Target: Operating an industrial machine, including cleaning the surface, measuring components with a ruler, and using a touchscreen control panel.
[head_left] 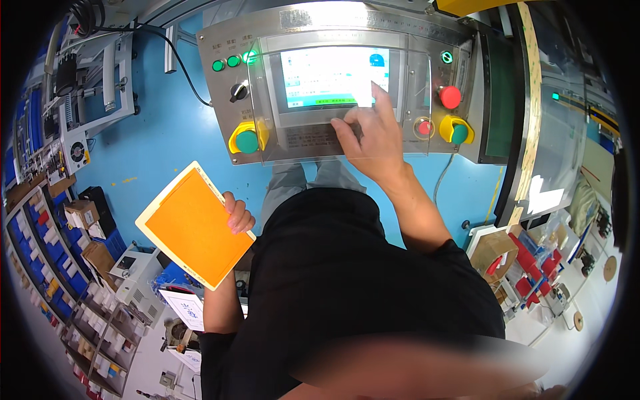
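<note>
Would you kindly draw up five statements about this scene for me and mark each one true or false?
1. The left hand holds a flat orange panel. True.
2. The right hand points a finger toward the lit screen. True.
3. Both hands hold the orange panel. False: only the left hand does.
4. A large red button sits to the right of the lit screen. True.
5. Everything underfoot is red. False: the floor around the person's legs is blue.

Orange board, cream-edged; screen white with green strip; shirt black; floor blue
</note>
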`<action>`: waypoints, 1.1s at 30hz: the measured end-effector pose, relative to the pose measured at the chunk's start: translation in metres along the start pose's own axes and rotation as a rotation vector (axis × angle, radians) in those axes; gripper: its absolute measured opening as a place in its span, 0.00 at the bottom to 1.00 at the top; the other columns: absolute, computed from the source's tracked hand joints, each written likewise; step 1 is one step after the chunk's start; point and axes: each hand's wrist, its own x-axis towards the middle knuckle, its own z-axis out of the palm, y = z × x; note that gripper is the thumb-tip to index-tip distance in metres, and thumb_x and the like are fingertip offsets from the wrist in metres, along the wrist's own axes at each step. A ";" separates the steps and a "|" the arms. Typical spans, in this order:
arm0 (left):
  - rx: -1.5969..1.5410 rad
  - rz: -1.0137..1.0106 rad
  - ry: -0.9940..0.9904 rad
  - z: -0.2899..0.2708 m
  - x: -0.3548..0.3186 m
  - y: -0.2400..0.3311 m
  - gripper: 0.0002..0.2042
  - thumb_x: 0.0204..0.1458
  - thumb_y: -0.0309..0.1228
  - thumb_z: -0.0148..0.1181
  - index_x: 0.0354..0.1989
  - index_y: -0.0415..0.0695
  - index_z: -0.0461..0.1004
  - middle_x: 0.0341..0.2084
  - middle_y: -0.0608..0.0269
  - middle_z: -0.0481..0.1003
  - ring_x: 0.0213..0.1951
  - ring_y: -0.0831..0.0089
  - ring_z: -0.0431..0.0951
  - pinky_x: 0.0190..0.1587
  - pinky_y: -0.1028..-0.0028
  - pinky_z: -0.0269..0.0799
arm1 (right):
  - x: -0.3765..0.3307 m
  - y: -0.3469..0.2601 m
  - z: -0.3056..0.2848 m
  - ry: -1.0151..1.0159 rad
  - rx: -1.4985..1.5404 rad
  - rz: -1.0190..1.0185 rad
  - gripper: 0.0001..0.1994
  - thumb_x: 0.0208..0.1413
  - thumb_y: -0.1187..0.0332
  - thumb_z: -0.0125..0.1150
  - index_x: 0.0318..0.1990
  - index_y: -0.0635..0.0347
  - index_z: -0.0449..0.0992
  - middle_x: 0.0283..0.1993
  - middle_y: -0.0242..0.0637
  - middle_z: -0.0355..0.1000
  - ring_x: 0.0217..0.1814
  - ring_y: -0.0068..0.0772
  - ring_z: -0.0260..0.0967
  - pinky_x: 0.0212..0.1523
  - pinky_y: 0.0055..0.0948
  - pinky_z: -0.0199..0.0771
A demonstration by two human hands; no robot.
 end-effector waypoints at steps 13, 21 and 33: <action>-0.008 0.000 0.021 0.009 0.001 0.000 0.22 0.61 0.51 0.42 0.33 0.40 0.63 0.20 0.66 0.61 0.22 0.77 0.59 0.31 0.76 0.55 | -0.014 -0.014 0.023 -0.123 0.160 -0.155 0.11 0.43 0.69 0.69 0.26 0.56 0.68 0.60 0.45 0.64 0.32 0.41 0.75 0.27 0.36 0.75; -0.013 0.014 0.019 0.003 -0.006 0.000 0.23 0.61 0.52 0.40 0.33 0.40 0.65 0.21 0.65 0.62 0.23 0.77 0.59 0.31 0.75 0.56 | -0.012 -0.025 0.036 -0.232 0.127 -0.202 0.11 0.44 0.70 0.69 0.26 0.57 0.68 0.60 0.42 0.65 0.30 0.38 0.74 0.27 0.33 0.75; -0.022 0.017 0.005 0.002 -0.009 -0.001 0.24 0.60 0.54 0.42 0.35 0.40 0.64 0.21 0.65 0.62 0.23 0.77 0.60 0.32 0.75 0.56 | 0.018 -0.036 0.042 -0.162 0.073 -0.153 0.10 0.45 0.71 0.67 0.26 0.57 0.68 0.63 0.44 0.61 0.26 0.40 0.74 0.26 0.35 0.74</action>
